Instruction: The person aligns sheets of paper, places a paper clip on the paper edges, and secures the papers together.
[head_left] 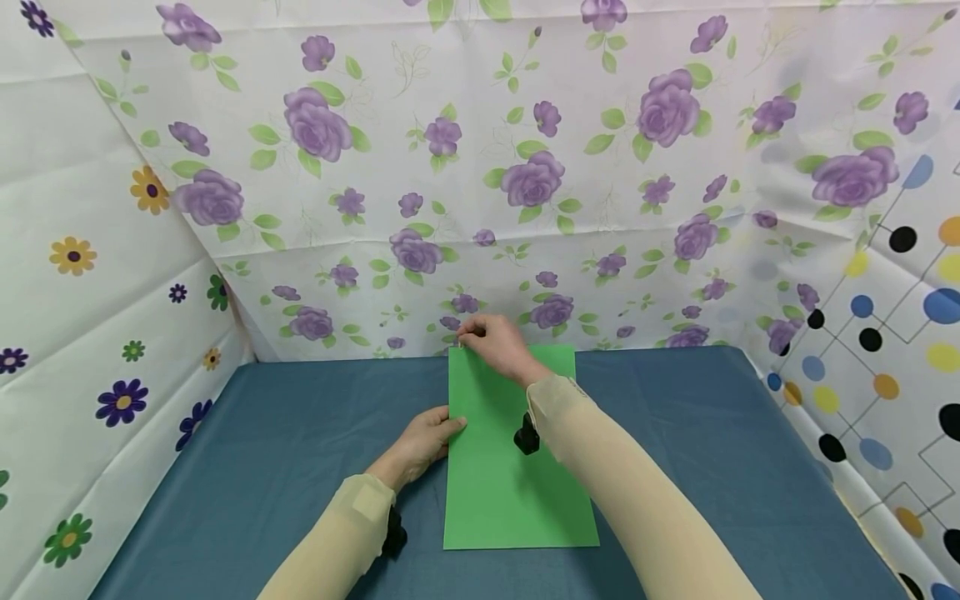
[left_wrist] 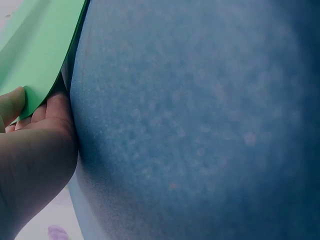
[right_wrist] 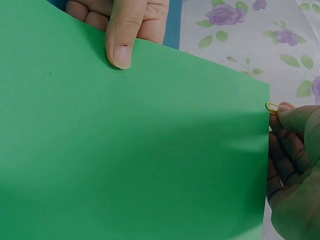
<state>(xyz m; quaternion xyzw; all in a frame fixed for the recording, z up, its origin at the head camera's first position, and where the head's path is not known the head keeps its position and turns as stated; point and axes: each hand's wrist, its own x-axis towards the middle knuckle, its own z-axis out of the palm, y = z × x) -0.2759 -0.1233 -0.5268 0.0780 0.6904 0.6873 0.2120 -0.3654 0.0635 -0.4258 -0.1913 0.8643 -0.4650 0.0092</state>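
A sheet of green paper (head_left: 517,508) lies lengthwise on the blue-covered table, its far end close to the back wall. My left hand (head_left: 422,440) pinches its left edge, thumb on top and fingers beneath; in the left wrist view that edge is lifted off the cloth. At the far left corner, my right hand (head_left: 495,343) pinches a small yellow paper clip (right_wrist: 271,107) between thumb and finger. The clip's looped end meets the paper's far edge in the right wrist view. How far it reaches onto the sheet is hard to tell.
Blue cloth (head_left: 315,450) covers the table. Behind it hangs a white sheet with purple flowers (head_left: 532,179). Patterned side sheets stand left (head_left: 120,333) and right (head_left: 885,333). Black wrist cameras (head_left: 527,435) hang under both sleeves.
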